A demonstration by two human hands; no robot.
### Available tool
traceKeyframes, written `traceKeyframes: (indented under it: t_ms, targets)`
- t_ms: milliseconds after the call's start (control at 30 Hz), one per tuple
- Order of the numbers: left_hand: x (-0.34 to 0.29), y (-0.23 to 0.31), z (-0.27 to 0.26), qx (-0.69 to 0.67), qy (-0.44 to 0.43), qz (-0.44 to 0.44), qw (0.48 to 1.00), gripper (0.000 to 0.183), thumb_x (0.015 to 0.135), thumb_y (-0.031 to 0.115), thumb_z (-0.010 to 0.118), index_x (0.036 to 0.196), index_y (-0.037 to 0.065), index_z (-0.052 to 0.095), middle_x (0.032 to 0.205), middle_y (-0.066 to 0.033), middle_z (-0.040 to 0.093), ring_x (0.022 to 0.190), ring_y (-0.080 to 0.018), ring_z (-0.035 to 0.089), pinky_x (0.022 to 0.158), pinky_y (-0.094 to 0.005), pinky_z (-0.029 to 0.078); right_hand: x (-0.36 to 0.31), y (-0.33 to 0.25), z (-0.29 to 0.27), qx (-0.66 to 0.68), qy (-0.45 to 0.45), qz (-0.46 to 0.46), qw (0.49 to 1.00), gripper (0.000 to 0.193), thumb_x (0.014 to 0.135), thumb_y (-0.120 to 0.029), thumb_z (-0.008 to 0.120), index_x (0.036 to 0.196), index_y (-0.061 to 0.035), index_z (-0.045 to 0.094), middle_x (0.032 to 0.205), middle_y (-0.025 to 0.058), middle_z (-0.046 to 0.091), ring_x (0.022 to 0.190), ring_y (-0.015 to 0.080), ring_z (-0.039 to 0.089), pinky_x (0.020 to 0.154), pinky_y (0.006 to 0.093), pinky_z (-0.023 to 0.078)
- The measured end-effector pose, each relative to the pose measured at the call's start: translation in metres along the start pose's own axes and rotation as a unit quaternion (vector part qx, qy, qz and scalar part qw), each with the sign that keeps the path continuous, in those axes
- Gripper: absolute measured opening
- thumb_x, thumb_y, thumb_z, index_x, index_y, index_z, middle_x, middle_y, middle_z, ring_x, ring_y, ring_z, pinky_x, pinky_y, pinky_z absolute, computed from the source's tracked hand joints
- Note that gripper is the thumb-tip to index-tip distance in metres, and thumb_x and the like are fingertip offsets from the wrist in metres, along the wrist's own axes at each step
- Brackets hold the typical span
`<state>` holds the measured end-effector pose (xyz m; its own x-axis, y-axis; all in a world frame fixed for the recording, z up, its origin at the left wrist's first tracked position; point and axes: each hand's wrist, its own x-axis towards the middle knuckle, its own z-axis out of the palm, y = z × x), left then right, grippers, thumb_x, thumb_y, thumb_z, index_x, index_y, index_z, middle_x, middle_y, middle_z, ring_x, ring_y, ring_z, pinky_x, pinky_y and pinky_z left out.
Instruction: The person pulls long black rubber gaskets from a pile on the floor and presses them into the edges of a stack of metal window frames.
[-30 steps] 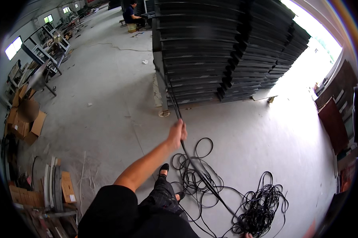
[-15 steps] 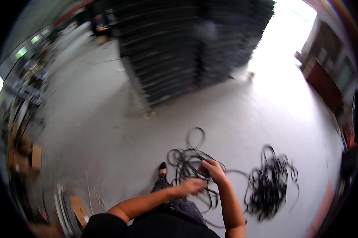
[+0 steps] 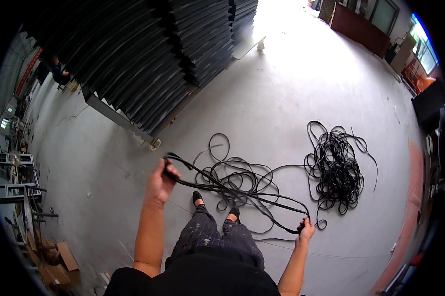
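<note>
Long loops of black flat strip (image 3: 222, 189) stretch between my hands in front of my legs. My left hand (image 3: 164, 178), raised on the left, is closed round one end of the loops. On the right, my right hand (image 3: 305, 230) is closed on the other end. Below the loops, a loose tangle of the same strip (image 3: 242, 170) lies on the floor by my shoes. One strand runs from it to a denser black heap (image 3: 338, 170) at the right.
A large stack of dark ribbed panels (image 3: 133, 54) rests on a low frame (image 3: 114, 116) ahead. A person (image 3: 60, 75) sits far left. Cardboard boxes (image 3: 57, 271) and metal frames (image 3: 16, 175) line the left side. A reddish floor strip (image 3: 410, 212) runs along the right.
My hands, close together before, have moved wide apart, stretching the loops between them. The view has turned, so the panel stack shows further left and the dense heap sits higher.
</note>
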<state>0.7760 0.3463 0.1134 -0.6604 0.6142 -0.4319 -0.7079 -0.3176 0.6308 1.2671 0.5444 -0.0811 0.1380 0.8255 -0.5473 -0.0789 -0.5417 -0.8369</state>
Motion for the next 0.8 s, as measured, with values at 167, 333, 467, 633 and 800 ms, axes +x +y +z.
traceKeyframes:
  t_ms: [167,333,467,633,800]
  targets:
    - [0.01,0.061,0.021,-0.083,-0.065,0.026,0.994,0.025,0.089,0.029,0.055,0.095,0.005,0.054,0.071,0.0001,0.052,0.07,-0.0132,0.051,0.074,-0.0317,0.045,0.011,-0.011,-0.003,-0.144,0.104,-0.189,0.966,0.02,0.091,-0.022,0.052,0.083,-0.0045,0.056,0.062,-0.0014,0.049,0.054,0.0058,0.043,0.047,0.0209,0.034]
    - [0.008,0.127,-0.001,-0.153,-0.102,0.03,0.983,0.021,0.091,0.02,0.052,0.099,0.001,0.053,0.074,-0.0012,0.05,0.071,-0.012,0.049,0.074,-0.0292,0.043,0.038,-0.033,-0.005,-0.307,0.211,-0.349,0.86,0.026,0.09,-0.025,0.052,0.09,0.0003,0.057,0.077,0.018,0.06,0.065,0.0296,0.053,0.061,0.0368,0.042]
    - [0.001,0.188,-0.035,-0.152,-0.128,0.052,0.979,0.023,0.093,0.021,0.048,0.098,-0.001,0.054,0.074,-0.0014,0.051,0.071,-0.0112,0.051,0.072,-0.0273,0.043,0.041,-0.061,0.007,-0.246,0.226,-0.307,0.891,0.025,0.092,-0.022,0.05,0.086,0.0016,0.056,0.078,0.0154,0.061,0.068,0.0243,0.055,0.067,0.0327,0.044]
    - [0.005,0.267,-0.122,-0.161,-0.1,0.147,0.971,0.02,0.095,0.018,0.043,0.098,0.002,0.053,0.069,0.0005,0.045,0.065,-0.0107,0.045,0.063,-0.0253,0.04,0.088,-0.045,-0.007,-0.036,0.252,-0.267,0.929,0.019,0.091,-0.013,0.048,0.087,0.0047,0.055,0.08,0.0074,0.059,0.077,0.0146,0.056,0.072,0.0281,0.046]
    - [-0.001,0.3,-0.191,-0.138,0.016,0.212,0.967,0.019,0.093,0.024,0.049,0.085,0.007,0.052,0.065,0.004,0.042,0.058,-0.0085,0.041,0.055,-0.0232,0.037,0.093,-0.022,0.032,0.138,0.161,-0.164,0.963,0.01,0.081,-0.004,0.047,0.074,-0.0044,0.055,0.067,-0.0007,0.051,0.059,0.0087,0.04,0.054,0.0234,0.032]
